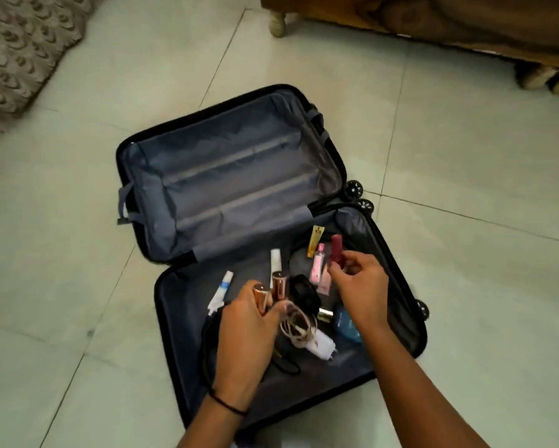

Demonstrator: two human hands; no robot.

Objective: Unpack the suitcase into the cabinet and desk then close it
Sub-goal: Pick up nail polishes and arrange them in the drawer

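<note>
Suitcase [232, 169] far half: bare grey lining, room for a whole hand. Near half crowded — tubes [313, 242], black case [304, 291], charger [320, 345] w/ cable, blue bottle [346, 324] bunched mid-tray, w/ left hand [245, 328] gripping a rose-gold tube [262, 297] & right hand [360, 287] pinching a red tube [336, 248] above them. Floor [465, 156] open all round; wooden furniture [433, 21], rug [22, 46] well apart.

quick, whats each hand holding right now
Left hand: grips a rose-gold tube.
Right hand: pinches a dark red tube.
</note>
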